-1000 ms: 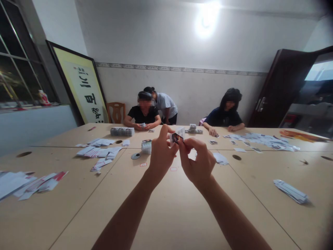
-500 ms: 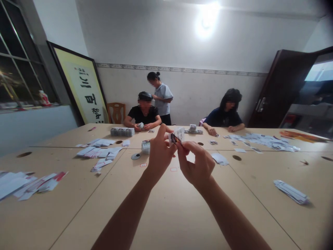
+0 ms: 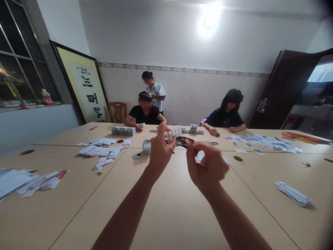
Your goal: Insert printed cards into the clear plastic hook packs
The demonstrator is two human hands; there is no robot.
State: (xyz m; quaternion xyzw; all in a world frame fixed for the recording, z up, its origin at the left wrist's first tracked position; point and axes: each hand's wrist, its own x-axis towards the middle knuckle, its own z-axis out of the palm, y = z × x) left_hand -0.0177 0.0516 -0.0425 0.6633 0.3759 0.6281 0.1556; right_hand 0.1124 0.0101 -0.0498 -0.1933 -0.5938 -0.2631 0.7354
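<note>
My left hand (image 3: 161,147) is closed on a small white printed card (image 3: 174,133), raised over the table near the middle of the view. Between the thumb and fingers of my right hand (image 3: 205,163) is the end of a dark picture card (image 3: 183,141), slightly bent. The dark card's left end still meets the white card by my left thumb; whether they are joined there I cannot tell. Beyond my left wrist stand a small stack of cards (image 3: 146,146) and a grey round disc (image 3: 136,156).
Loose white papers (image 3: 101,151) lie on the left of the table (image 3: 166,208), with more papers (image 3: 13,184) at the near left. Scattered cards (image 3: 267,143) and a paper bundle (image 3: 293,193) are on the right. Card stacks (image 3: 123,131) stand before a seated person (image 3: 145,114).
My right hand has moved right, drawing the dark card out sideways from the white one, so more of it shows. My left hand has stayed nearly still.
</note>
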